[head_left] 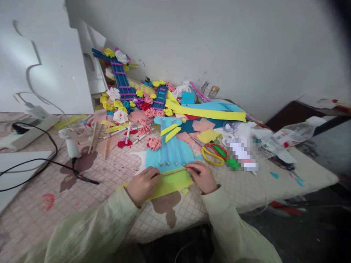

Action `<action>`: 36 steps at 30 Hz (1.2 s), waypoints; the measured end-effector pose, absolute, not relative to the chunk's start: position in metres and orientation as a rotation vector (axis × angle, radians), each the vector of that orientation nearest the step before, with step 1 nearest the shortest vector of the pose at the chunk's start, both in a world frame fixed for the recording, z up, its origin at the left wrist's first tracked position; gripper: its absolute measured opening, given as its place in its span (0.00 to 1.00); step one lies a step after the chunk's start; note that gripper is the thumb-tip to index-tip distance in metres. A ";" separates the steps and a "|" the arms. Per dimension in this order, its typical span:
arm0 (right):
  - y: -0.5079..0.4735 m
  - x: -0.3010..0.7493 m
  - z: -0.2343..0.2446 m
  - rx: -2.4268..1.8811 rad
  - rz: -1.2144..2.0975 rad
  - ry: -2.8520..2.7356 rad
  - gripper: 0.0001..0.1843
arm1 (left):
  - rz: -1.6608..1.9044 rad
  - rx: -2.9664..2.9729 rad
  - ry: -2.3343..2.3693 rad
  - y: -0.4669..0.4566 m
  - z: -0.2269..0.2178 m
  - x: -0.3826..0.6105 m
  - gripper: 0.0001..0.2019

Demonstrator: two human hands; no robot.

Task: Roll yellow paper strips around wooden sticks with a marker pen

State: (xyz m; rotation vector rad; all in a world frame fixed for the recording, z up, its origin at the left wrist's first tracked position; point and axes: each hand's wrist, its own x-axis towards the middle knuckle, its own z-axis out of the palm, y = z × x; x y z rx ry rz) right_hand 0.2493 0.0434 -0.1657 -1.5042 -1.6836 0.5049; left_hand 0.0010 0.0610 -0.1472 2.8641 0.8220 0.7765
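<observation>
A thin wooden stick (174,171) lies along the upper edge of a yellow-green sheet of paper (171,185) at the table's front. My left hand (145,183) is closed on its left end, fingers curled over the paper. My right hand (204,177) pinches the right end between thumb and fingers. Just beyond the stick lies a light blue craft piece (170,151) with strings and small studs along its bottom. Two yellow paper strips (170,132) rest on its neck, and a pink paper flower (154,143) sits at its left side.
Scissors (214,155) with yellow handles lie right of the blue piece. A white glue gun (71,144) stands at left near black cables (51,160). Dark blue craft pieces (122,82) with paper flowers lean at the back. A plastic bag (292,135) lies right.
</observation>
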 end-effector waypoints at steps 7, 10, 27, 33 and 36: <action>0.043 0.252 -0.171 -1.501 0.568 -1.602 0.08 | 0.835 2.859 0.801 0.063 -0.150 0.001 0.10; 0.043 0.253 -0.171 -1.506 0.590 -1.580 0.08 | 0.842 2.858 0.802 0.063 -0.149 0.002 0.10; 0.053 0.255 -0.118 -1.497 0.693 -1.468 0.12 | 0.819 2.867 0.850 0.061 -0.151 0.003 0.12; 0.092 0.229 -0.060 -1.399 0.675 -1.777 0.11 | 0.813 2.893 0.916 0.060 -0.154 0.004 0.12; 0.124 0.201 -0.039 -1.351 0.515 -2.152 0.09 | 0.803 2.893 0.952 0.060 -0.155 0.004 0.11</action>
